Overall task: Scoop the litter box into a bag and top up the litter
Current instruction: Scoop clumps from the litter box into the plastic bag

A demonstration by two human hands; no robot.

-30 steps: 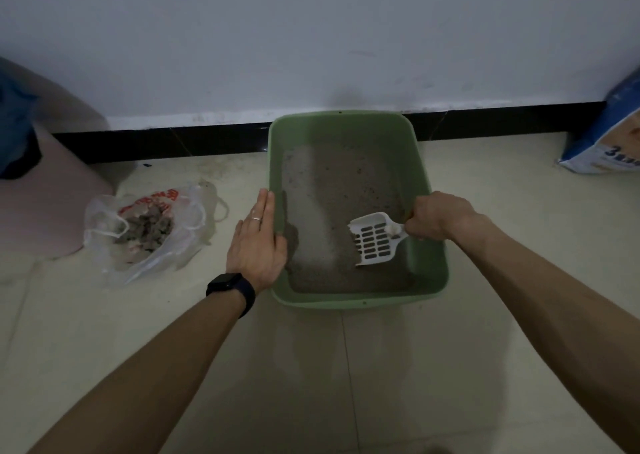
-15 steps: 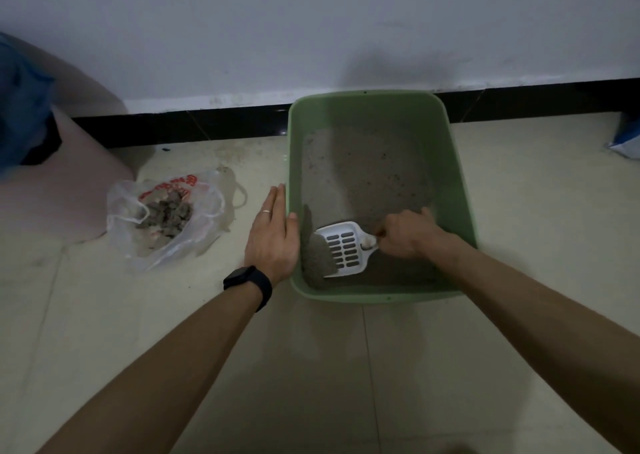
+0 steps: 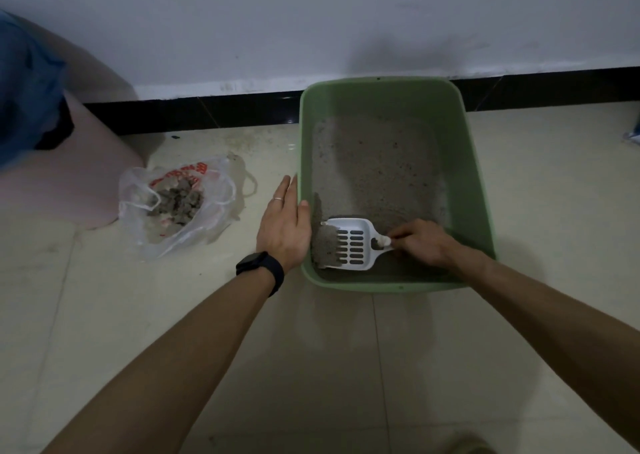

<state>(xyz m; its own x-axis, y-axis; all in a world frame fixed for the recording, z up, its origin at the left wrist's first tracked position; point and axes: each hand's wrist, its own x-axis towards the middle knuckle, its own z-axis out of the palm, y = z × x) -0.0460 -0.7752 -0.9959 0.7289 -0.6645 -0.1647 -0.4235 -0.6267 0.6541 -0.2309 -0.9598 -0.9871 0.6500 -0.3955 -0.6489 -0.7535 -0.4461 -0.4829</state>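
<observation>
A green litter box stands on the tiled floor against the wall, with grey litter inside. My right hand grips the handle of a white slotted scoop low in the box's near left corner, with litter piled at its front edge. My left hand lies flat against the outside of the box's left wall, thumb over the rim. A clear plastic bag with red print lies open on the floor to the left, holding grey clumps.
A pink rounded object with blue cloth on it sits at the far left beside the bag. A sliver of a blue and white litter sack shows at the right edge. A black skirting runs along the white wall.
The scoop swept from the box's right side to its near left corner and gathered litter. My left hand stayed on the box's left wall. The view shifted left.
</observation>
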